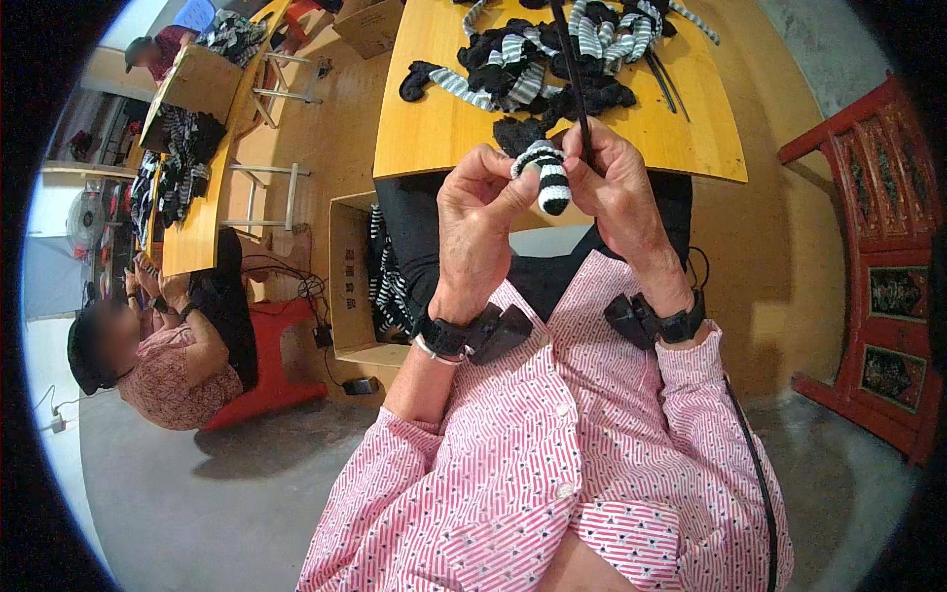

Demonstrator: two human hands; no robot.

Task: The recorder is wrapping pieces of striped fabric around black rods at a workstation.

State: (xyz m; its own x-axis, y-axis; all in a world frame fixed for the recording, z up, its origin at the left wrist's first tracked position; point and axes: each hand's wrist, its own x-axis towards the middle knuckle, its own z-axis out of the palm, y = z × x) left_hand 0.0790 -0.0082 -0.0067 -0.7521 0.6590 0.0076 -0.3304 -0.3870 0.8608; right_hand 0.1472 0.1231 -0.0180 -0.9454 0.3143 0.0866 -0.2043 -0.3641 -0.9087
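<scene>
Over the near edge of the table, my left hand point(475, 222) pinches a small black-and-white striped knitted piece point(553, 189) between thumb and fingers. Its rounded black tip points down toward me. My right hand point(623, 192) is closed at the right side of the same piece, its fingertips touching it. A thin dark rod point(573, 74) runs from the top of the view down to my right hand; whether the fingers grip it I cannot tell. Just beyond my hands lies a heap of black and grey-white striped knitted pieces point(518, 74).
The yellow table point(424, 148) bears two thin dark sticks point(664, 84). Left of my legs stands a cardboard box point(357, 335) with striped knits. A person point(187, 355) sits on a red stool point(281, 345) at another table. A carved red wooden panel point(878, 266) stands right.
</scene>
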